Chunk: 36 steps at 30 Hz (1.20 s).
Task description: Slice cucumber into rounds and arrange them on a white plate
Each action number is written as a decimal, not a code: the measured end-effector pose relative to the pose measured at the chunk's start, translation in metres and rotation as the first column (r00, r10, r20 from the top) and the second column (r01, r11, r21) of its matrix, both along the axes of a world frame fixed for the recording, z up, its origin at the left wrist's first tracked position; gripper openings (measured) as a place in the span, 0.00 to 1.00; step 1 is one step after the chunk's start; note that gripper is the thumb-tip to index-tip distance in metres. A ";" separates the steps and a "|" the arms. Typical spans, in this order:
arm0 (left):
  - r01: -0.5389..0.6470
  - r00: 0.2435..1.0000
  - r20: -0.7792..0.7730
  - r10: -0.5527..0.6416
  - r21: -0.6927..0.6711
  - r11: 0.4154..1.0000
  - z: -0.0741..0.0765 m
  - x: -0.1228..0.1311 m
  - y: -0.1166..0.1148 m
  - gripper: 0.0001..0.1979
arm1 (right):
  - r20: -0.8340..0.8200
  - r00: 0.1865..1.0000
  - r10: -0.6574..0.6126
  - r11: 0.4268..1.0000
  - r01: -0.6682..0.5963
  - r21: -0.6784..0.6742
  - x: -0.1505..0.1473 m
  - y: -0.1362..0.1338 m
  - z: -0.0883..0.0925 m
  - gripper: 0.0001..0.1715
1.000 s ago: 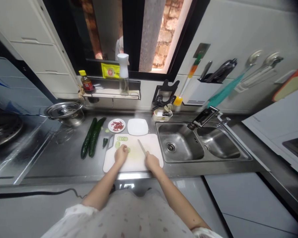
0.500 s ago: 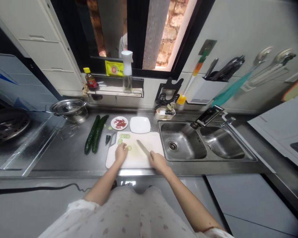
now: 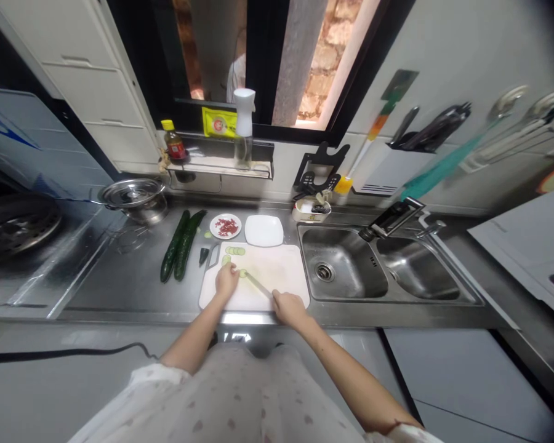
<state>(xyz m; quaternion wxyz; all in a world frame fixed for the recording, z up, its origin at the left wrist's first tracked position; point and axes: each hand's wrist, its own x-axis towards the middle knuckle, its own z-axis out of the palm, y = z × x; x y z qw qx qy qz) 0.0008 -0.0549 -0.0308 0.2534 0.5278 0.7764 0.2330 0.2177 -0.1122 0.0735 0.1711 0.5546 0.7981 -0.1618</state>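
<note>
A white cutting board (image 3: pixel 281 261) lies on the counter in front of me. My right hand (image 3: pixel 290 309) grips a kitchen knife (image 3: pixel 260 287) by its handle. The blade slants toward the far left, its tip at a cucumber slice (image 3: pixel 243 273) near the board's middle. Just left of that slice, my left hand (image 3: pixel 226 280) is over the board with loosely bent fingers and nothing visible in them. Beyond its fingertips is another cucumber slice (image 3: pixel 226 260). Several overlapping cucumber slices (image 3: pixel 235 251) form a row by the board's far edge.
Two whole cucumbers (image 3: pixel 181 249) and a cut cucumber end (image 3: pixel 204 256) lie left of the board. Behind it stand a plate of chopped red pieces (image 3: pixel 226 217) and a white square plate (image 3: pixel 264 220). A double sink (image 3: pixel 337 296) adjoins on the right; a steel pot (image 3: pixel 148 212) stands at left.
The knife has swung down and left, bringing its tip from the bare board to the cucumber slice. My left hand stays near the slices. The view has shifted slightly.
</note>
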 end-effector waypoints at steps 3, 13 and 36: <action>0.001 1.000 -0.006 -0.001 -0.003 1.000 -0.001 0.000 0.001 0.13 | 0.008 1.000 -0.004 1.000 0.004 -0.012 -0.002 0.001 0.000 0.17; 0.003 1.000 -0.004 -0.003 -0.015 1.000 -0.003 0.000 0.002 0.13 | 0.016 1.000 -0.009 0.999 0.010 -0.039 -0.003 0.001 -0.001 0.17; 0.026 0.998 -0.056 -0.027 -0.030 0.999 -0.002 0.001 0.002 0.11 | 0.023 0.996 0.082 0.993 -0.080 -0.085 -0.004 0.020 -0.004 0.17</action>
